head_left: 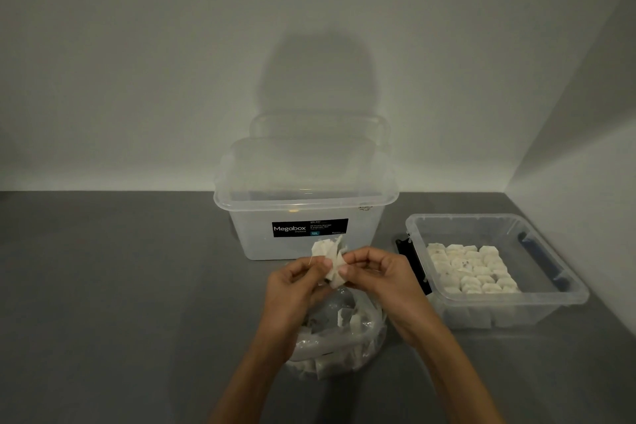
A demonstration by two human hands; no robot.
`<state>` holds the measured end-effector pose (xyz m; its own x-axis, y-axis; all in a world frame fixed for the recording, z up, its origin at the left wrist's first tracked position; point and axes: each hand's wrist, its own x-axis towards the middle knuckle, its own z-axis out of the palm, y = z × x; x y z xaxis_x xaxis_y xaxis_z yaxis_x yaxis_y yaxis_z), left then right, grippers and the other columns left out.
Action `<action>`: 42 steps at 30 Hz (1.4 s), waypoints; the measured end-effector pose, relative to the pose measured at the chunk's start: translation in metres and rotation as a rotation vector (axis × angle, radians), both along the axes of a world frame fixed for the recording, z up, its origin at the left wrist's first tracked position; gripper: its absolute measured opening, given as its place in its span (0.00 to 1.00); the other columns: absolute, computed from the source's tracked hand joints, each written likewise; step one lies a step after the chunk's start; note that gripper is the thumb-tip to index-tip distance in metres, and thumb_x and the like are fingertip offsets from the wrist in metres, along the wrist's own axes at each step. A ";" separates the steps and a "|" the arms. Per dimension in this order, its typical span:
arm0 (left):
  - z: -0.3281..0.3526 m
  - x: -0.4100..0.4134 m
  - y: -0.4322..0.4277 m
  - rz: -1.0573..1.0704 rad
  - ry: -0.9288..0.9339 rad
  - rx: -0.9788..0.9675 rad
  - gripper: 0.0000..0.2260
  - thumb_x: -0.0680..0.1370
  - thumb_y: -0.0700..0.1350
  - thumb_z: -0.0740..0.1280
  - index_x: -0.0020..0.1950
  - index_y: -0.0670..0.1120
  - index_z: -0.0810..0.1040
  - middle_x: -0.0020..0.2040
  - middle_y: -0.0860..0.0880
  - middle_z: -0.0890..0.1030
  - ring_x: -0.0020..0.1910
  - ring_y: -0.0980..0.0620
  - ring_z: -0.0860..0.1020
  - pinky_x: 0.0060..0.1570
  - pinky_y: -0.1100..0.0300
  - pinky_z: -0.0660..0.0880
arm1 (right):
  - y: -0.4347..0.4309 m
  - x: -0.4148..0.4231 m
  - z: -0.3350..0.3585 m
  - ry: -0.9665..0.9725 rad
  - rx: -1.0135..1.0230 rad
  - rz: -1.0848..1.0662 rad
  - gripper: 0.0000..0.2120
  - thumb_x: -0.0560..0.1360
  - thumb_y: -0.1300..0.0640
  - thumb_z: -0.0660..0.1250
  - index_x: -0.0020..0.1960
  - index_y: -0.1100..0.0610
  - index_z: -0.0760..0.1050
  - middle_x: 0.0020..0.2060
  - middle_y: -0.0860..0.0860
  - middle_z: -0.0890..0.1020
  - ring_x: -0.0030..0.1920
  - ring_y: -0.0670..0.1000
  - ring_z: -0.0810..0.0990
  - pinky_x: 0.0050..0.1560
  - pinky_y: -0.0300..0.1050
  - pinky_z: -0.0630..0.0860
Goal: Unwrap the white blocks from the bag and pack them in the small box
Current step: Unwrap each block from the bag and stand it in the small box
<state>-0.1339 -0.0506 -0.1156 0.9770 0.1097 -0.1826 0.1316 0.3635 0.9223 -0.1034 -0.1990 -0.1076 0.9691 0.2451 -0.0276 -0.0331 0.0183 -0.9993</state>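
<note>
At frame centre, left hand (pixel 298 280) and right hand (pixel 373 274) pinch a crinkled white wrapper (pixel 328 260) above the glossy plastic bag (pixel 339 334).

Left forearm (pixel 247 379) and right forearm (pixel 457 379) are cut off by the bottom edge. Left hand (pixel 296 282) and right hand (pixel 375 272) pinch a crumpled wrapper (pixel 330 262); fingers and paper folds hide the inside, so cannot tell if a block is in it. Wrapper tip covers the lower edge of the label (pixel 309 227) on the big tub (pixel 303 203); its small print is too small to read. Tub walls are frosted, contents unclear. Lid (pixel 320 124) behind the tub, lower part hidden by it. Left wrist hides the left side of the bag (pixel 344 337); pieces inside are blurred by plastic, count unclear. Right hand's edge hides a corner of the black latch (pixel 407 251) on the small box (pixel 550 299). Dark specks on the blocks (pixel 471 268) are too small to tell. Lower layer is smeared through the box wall.
</note>
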 end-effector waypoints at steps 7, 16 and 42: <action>0.008 0.006 -0.006 -0.009 0.045 -0.154 0.10 0.78 0.40 0.65 0.53 0.34 0.79 0.49 0.38 0.84 0.50 0.44 0.83 0.50 0.57 0.81 | -0.010 0.002 0.009 0.073 0.141 -0.077 0.03 0.73 0.69 0.68 0.45 0.64 0.79 0.40 0.58 0.83 0.42 0.53 0.83 0.44 0.43 0.81; 0.025 0.016 -0.044 -0.019 0.080 -0.235 0.10 0.77 0.39 0.65 0.54 0.34 0.79 0.50 0.38 0.84 0.49 0.45 0.83 0.51 0.57 0.81 | -0.057 0.012 0.021 0.240 0.488 -0.025 0.27 0.72 0.78 0.61 0.64 0.55 0.75 0.55 0.59 0.82 0.50 0.55 0.82 0.46 0.48 0.82; 0.038 0.043 -0.136 0.045 0.140 -0.127 0.07 0.77 0.37 0.65 0.48 0.36 0.81 0.43 0.41 0.85 0.40 0.50 0.84 0.45 0.60 0.82 | -0.217 0.112 0.030 0.026 -0.471 0.014 0.05 0.74 0.62 0.69 0.45 0.56 0.84 0.38 0.53 0.85 0.37 0.50 0.81 0.44 0.45 0.81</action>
<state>-0.0905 -0.1870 -0.0777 0.9357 0.1198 -0.3319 0.2368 0.4842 0.8423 0.0084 -0.4164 -0.0774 0.9632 0.2134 -0.1634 -0.0554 -0.4373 -0.8976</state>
